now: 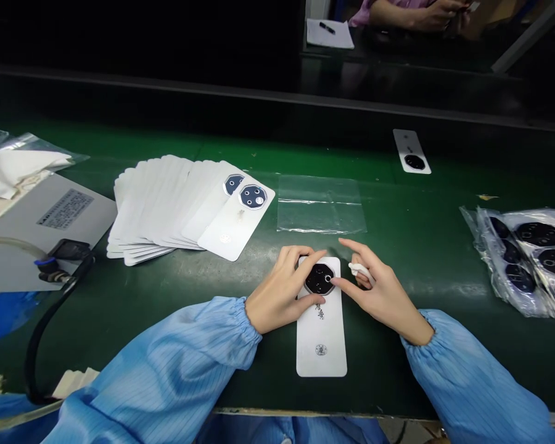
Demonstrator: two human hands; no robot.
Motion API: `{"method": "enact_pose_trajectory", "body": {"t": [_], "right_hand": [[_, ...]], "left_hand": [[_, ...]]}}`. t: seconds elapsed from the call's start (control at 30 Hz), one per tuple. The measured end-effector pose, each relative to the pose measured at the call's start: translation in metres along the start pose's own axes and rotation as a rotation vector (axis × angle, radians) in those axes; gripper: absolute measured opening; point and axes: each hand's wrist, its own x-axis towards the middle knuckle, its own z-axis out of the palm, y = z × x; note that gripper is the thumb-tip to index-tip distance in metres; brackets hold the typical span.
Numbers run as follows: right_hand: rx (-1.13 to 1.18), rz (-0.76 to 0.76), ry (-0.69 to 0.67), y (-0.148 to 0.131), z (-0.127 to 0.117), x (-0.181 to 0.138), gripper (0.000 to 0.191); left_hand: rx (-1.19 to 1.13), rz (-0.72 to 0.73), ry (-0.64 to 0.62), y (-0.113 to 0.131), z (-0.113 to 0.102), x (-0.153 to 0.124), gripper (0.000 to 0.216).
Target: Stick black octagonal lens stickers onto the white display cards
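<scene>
A white phone back cover (321,336) with dark lettering and a round emblem lies in front of me on the green table. At its far end sits a black camera lens cover (320,279) with ring-shaped holes. My left hand (284,287) has its thumb and fingers around the lens cover, pressed on the back cover. My right hand (374,283) touches the lens cover's right edge with its thumb, index finger stretched out. In its curled fingers is a small white wad (361,272), which looks like cloth.
Fanned white back covers (161,203) lie at left, the top ones showing dark lens areas. A clear plastic bag (321,209) lies ahead. Bagged black lens covers (541,250) are at right; another back cover (411,150) lies farther off. At left stand a grey device (81,213) and cable (39,342).
</scene>
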Motion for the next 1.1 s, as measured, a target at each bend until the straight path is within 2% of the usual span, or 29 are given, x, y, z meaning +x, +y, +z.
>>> {"method": "enact_pose_trajectory", "body": {"t": [0.03, 0.1, 0.17, 0.23, 0.3, 0.37, 0.47, 0.6, 0.7, 0.77, 0.83, 0.9, 1.03, 1.1], "right_hand": [[0.076, 0.070, -0.009, -0.001, 0.000, 0.001, 0.052], [0.257, 0.193, -0.074, -0.004, 0.001, 0.002, 0.035], [0.405, 0.255, -0.131, -0.005, 0.002, 0.002, 0.025], [0.480, 0.256, -0.122, -0.005, 0.002, 0.001, 0.031], [0.524, 0.235, -0.083, -0.004, 0.003, 0.001, 0.035], [0.576, 0.208, -0.042, -0.002, 0.005, 0.000, 0.039], [0.640, 0.175, 0.002, 0.000, 0.007, 0.000, 0.042], [0.714, 0.144, 0.096, 0.003, 0.004, 0.003, 0.046], [0.757, 0.123, 0.234, 0.008, -0.005, 0.008, 0.045], [0.752, 0.118, 0.328, 0.015, -0.014, 0.012, 0.039], [0.708, 0.118, 0.417, 0.025, -0.024, 0.016, 0.031], [0.633, 0.111, 0.503, 0.038, -0.033, 0.020, 0.026], [0.458, 0.072, 0.574, 0.061, -0.043, 0.031, 0.022], [0.380, 0.051, 0.561, 0.069, -0.043, 0.036, 0.021]], "left_hand": [[-0.051, -0.002, 0.020, 0.001, 0.001, 0.000, 0.070], [-0.182, -0.024, 0.072, 0.003, 0.004, -0.001, 0.072], [-0.386, -0.085, 0.158, 0.006, 0.007, -0.001, 0.074], [-0.664, -0.233, 0.248, 0.009, 0.011, 0.000, 0.071], [-0.868, -0.400, 0.280, 0.010, 0.014, 0.001, 0.058], [-0.909, -0.497, 0.260, 0.011, 0.013, 0.003, 0.040], [-0.861, -0.496, 0.236, 0.013, 0.009, 0.005, 0.032], [-0.903, -0.537, 0.236, 0.024, 0.013, 0.004, 0.045], [-0.976, -0.567, 0.083, 0.034, 0.025, 0.002, 0.054], [-0.953, -0.528, -0.013, 0.038, 0.030, 0.011, 0.056], [-0.827, -0.480, 0.007, 0.037, 0.028, 0.037, 0.053], [-0.648, -0.487, 0.117, 0.031, 0.018, 0.081, 0.045], [-0.421, -0.554, 0.330, 0.006, -0.020, 0.182, 0.033], [-0.294, -0.604, 0.405, -0.008, -0.039, 0.217, 0.034]]}}
